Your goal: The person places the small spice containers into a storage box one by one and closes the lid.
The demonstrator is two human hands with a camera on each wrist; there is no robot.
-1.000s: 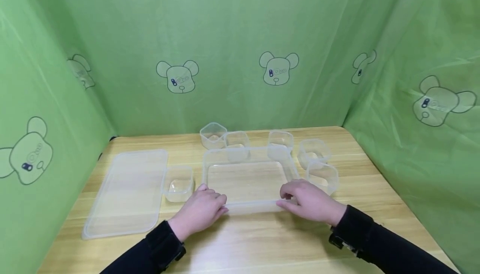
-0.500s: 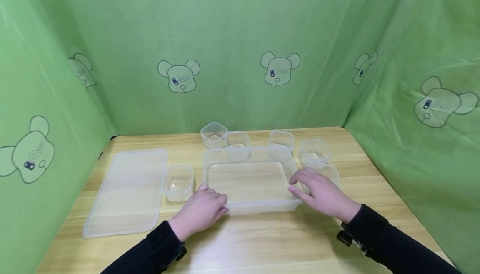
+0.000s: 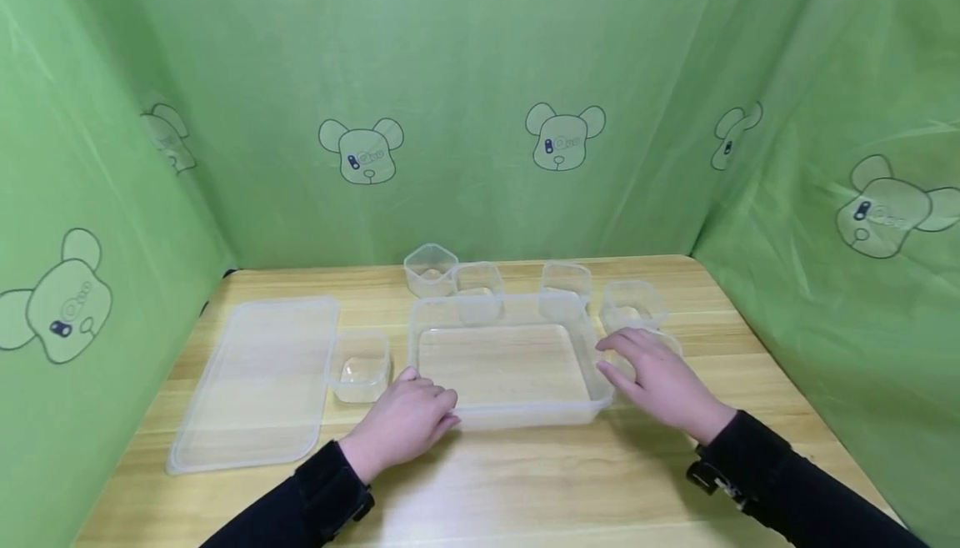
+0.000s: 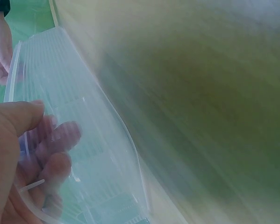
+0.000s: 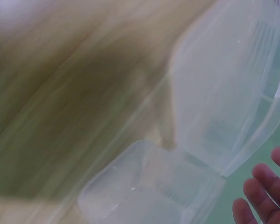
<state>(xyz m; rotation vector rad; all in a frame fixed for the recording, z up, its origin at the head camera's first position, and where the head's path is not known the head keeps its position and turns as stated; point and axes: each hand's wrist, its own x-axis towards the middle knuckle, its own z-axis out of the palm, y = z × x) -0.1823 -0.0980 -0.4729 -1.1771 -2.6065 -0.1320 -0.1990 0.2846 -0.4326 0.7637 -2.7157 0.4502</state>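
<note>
A large clear plastic box [image 3: 525,414] lies open-topped in the middle of the table. My left hand [image 3: 401,423] grips its near-left rim, and in the left wrist view the thumb [image 4: 25,116] is outside the wall with curled fingers showing through it. My right hand [image 3: 667,381] hovers off the box's right side, fingers apart and holding nothing. Below that hand is a small clear square container [image 5: 135,186], partly hidden in the head view. It stands close beside the box in the right wrist view.
A flat translucent lid [image 3: 255,381] lies at the left. Between lid and box stands another small container [image 3: 360,369]. Several more sit behind the box, such as one at the back [image 3: 431,271] and one at the right [image 3: 632,304]. Green curtains [image 3: 465,214] enclose the table.
My right hand has let go of the box's near-right rim and moved right, over the small container. The left hand keeps its grip, and the box has stayed in place.
</note>
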